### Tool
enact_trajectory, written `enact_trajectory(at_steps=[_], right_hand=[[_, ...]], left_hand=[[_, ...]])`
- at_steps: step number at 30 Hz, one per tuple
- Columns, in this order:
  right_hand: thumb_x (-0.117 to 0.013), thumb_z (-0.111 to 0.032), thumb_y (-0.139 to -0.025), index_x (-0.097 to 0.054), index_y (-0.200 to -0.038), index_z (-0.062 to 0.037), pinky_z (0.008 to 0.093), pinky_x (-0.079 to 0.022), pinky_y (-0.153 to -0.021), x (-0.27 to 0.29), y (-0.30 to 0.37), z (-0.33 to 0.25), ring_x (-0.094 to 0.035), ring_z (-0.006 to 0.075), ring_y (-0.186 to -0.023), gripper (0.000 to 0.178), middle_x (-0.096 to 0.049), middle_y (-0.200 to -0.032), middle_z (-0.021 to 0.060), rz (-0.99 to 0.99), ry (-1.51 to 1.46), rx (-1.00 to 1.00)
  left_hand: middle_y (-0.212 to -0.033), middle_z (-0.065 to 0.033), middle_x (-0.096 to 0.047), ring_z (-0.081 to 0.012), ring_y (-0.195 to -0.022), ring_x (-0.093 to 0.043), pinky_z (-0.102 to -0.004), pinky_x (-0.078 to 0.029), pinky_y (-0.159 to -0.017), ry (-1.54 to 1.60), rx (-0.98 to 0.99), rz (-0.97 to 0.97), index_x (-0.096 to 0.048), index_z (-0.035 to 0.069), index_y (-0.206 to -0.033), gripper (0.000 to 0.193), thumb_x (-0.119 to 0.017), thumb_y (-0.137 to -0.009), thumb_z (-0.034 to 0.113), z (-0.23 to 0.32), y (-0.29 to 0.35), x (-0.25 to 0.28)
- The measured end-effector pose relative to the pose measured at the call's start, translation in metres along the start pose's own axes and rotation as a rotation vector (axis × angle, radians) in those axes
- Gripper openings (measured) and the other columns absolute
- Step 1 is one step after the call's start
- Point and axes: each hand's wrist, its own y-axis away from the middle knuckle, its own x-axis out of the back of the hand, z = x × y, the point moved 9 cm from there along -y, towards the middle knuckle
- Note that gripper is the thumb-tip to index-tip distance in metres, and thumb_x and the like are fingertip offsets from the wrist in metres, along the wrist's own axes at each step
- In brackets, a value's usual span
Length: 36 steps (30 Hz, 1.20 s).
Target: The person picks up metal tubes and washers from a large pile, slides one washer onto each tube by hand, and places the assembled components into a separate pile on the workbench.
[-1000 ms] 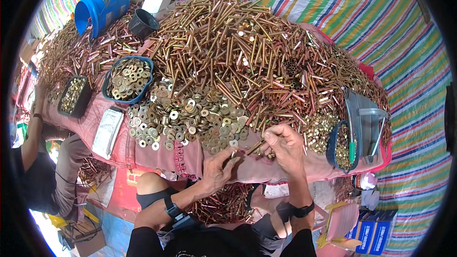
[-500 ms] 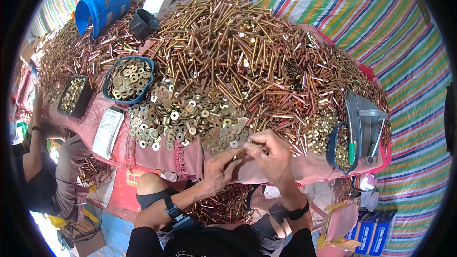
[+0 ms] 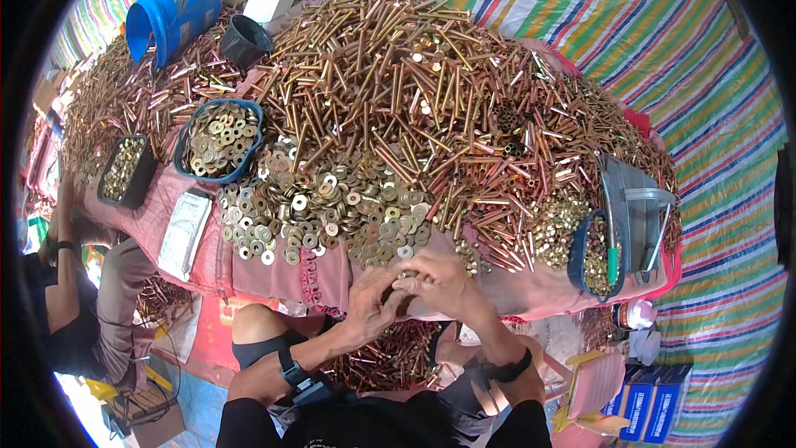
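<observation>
My left hand (image 3: pixel 371 297) and my right hand (image 3: pixel 441 284) meet over the front edge of the cloth-covered work surface, fingers curled together. Between them is a copper-coloured bolt, seen in the left fingers a moment ago and now almost wholly hidden. The right thumb and fingers pinch at the same spot; what they grip is covered. Just beyond my hands lies a heap of flat washers (image 3: pixel 332 203). Behind it rises a large pile of copper-coloured bolts and sleeves (image 3: pixel 390 75). Small brass-coloured nuts (image 3: pixel 557 220) are heaped to the right.
A blue basket of washers (image 3: pixel 180 149) and a dark tray of nuts (image 3: pixel 146 187) stand left. At right are another nut basket (image 3: pixel 572 270) and a grey scoop-like container (image 3: pixel 634 224). A blue bucket (image 3: pixel 186 17) lies behind. Another person's arm (image 3: pixel 62 282) is at far left.
My right hand has come down and left, closing in against my left hand. The copper-coloured bolt that showed between the fingers is now covered. The view has shifted slightly.
</observation>
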Motion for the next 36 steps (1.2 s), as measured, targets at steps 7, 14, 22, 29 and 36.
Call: enact_trajectory(at_steps=[7, 14, 22, 29, 36], right_hand=[[-0.078, -0.016, -0.091, -0.078, -0.107, -0.0039, 0.0389, -0.055, -0.07, 0.048, -0.015, 0.069, -0.07, 0.0314, -0.076, 0.02, -0.072, -0.088, 0.016, 0.388, 0.246, -0.228], [-0.075, -0.024, -0.093, -0.076, -0.108, -0.0037, 0.0482, -0.053, -0.072, 0.032, -0.023, 0.085, -0.07, 0.038, -0.08, 0.025, -0.071, -0.09, 0.0179, 0.288, 0.591, -0.238], [-0.076, -0.008, -0.094, -0.074, -0.112, 0.0022, 0.0331, -0.056, -0.067, 0.037, -0.005, 0.075, -0.069, 0.0163, -0.076, 0.02, -0.072, -0.089, 0.0108, 0.21, -0.166, -0.35], [-0.075, -0.001, -0.091, -0.076, -0.113, 0.0012, 0.0307, -0.056, -0.08, 0.023, 0.006, 0.016, -0.071, 0.0195, -0.091, 0.022, -0.074, -0.105, 0.0124, 0.099, -0.235, -0.009], [-0.069, 0.004, -0.095, -0.075, -0.118, 0.0011, 0.0306, -0.057, -0.084, 0.011, 0.01, 0.005, -0.071, 0.0185, -0.099, 0.023, -0.074, -0.111, 0.0136, 0.102, -0.314, -0.051]], left_hand=[[-0.093, -0.0178, -0.071, -0.0346, -0.082, -0.068, -0.0425, -0.054, -0.071, 0.065, -0.004, 0.112, -0.072, -0.001, -0.116, 0.025, -0.077, -0.092, 0.005, -0.001, 0.001, 0.004], [-0.09, -0.0165, -0.072, -0.0326, -0.078, -0.071, -0.041, -0.056, -0.069, 0.035, 0.0, 0.113, -0.072, 0.0, -0.113, 0.024, -0.078, -0.09, 0.005, -0.003, 0.001, 0.002], [-0.087, -0.0169, -0.07, -0.0328, -0.075, -0.07, -0.0406, -0.055, -0.064, 0.115, -0.005, 0.161, -0.071, 0.0, -0.111, 0.019, -0.076, -0.092, 0.005, -0.001, -0.003, 0.003], [-0.089, -0.0162, -0.071, -0.0357, -0.077, -0.07, -0.0432, -0.056, -0.068, 0.007, -0.022, 0.08, -0.071, 0.001, -0.111, 0.018, -0.075, -0.094, 0.006, 0.003, -0.003, 0.001], [-0.091, -0.0165, -0.072, -0.0355, -0.079, -0.071, -0.0423, -0.057, -0.069, -0.002, -0.081, 0.106, -0.071, 0.003, -0.115, 0.024, -0.075, -0.092, 0.004, 0.011, -0.006, 0.003]])
